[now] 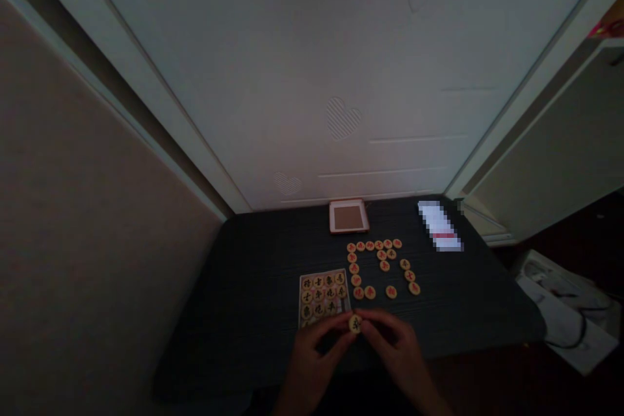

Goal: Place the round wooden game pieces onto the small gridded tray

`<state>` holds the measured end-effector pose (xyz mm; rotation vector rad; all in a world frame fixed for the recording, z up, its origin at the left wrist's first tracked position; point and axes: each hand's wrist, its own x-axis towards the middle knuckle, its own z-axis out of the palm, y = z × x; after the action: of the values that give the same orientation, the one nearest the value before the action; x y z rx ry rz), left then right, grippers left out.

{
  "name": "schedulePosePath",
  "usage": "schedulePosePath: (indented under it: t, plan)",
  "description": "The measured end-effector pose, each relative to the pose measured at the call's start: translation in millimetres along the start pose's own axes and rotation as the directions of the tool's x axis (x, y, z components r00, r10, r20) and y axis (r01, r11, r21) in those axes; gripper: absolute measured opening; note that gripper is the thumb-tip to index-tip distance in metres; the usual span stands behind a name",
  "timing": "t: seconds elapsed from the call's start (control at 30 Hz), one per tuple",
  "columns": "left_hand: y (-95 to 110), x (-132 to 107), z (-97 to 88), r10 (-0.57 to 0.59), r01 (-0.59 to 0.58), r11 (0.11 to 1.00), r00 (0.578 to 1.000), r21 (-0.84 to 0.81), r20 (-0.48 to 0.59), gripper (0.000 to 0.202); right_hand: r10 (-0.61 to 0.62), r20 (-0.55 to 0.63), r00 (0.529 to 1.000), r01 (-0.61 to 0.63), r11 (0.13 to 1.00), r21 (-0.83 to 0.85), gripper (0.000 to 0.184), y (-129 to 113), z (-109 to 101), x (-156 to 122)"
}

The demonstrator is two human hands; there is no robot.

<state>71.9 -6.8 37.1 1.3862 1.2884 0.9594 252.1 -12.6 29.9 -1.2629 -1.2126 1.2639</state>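
- the left hand and right hand come together at the near edge of the dark table, their fingertips meeting around one round wooden piece.
- both hands are closed on that piece in a pinch from either side; its face is turned up and bears a dark character (too dim to read).
- the piece is held just above the table's near edge, about midway along it, right beside the near right corner of a flat box.
- the flat box lies a little in from the near edge, just beyond the left hand, and holds rows of similar round pieces with black characters, packed side by side.
- to the right of the box, towards the middle of the table, red-marked pieces lie flat on the bare surface: a row across the far side, a column running down the left towards the box, and a slanting line on the right, with a few loose ones between them.
- a small square lid with a pale rim sits at the far edge, beyond the red-marked pieces.
- a white packet lies near the far right corner, well apart from the hands.
- a white panel with faint heart shapes stands behind the far edge.
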Motion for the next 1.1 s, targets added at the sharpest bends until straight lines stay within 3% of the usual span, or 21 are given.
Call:
schedulePosePath:
  t: [0.37, 0.8, 1.1]
  plan:
    - [5.4, 1.5, 1.0, 0.133, -0.131, 0.982, 0.991, 0.140, -0.005, 0.026, 0.100, -0.069, 0.993, -0.089, 0.986, 0.143, 0.036, -5.8, 5.7, 0.5]
    - [5.7, -5.5, 4.6, -0.004, 0.002, 0.987, 1.000, 0.159, 0.015, 0.031, 0.097, -0.078, 0.992, -0.092, 0.993, 0.068, 0.039, -7.4, 5.4, -1.4]
    - [13.8, -5.2, 9.6, 0.020, -0.020, 0.999, 1.000, 0.044, 0.005, 0.021, 0.054, -0.041, 0.998, -0.052, 0.997, 0.060, 0.039, -4.8, 6.7, -2.1]
